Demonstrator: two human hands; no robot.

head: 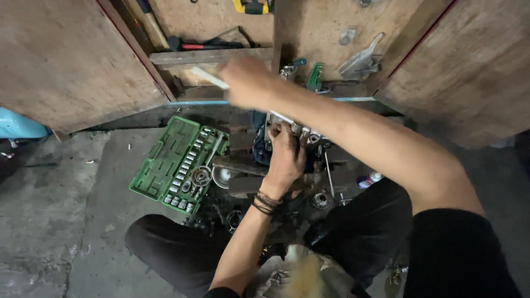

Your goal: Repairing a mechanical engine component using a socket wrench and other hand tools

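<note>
Head view: person sits on a concrete floor (66,221), legs bent, both arms reaching forward to an engine part (309,144).
Left hand: left hand (286,157) lies palm down on the engine part, fingers curled over its top edge, pressing it in place; dark bracelets sit at the wrist.
Right hand: right hand (245,81) is raised above and beyond the part, blurred, closed in a fist round the handle of a long wrench (212,78).
Wrench: pale handle pokes out left of the fist; the shaft runs down and right to the top of the engine part, just beside the left fingers.
Engine part: grey metal, resting on dark wooden blocks (243,165) between the knees, right in front of the cabinet.
Socket set: green case (165,160) lies open on the floor left of the part, sockets lined along its right half, near the left forearm.
Loose bits: round metal pieces (321,200) and a small spray can (369,179) lie near the right knee.
Cabinet: wooden cabinet doors (72,60) stand open, with hand tools (317,76) on the shelf behind the right hand.
Blue object: light blue shape (19,124) sits at the far left edge; cannot tell what it is.
</note>
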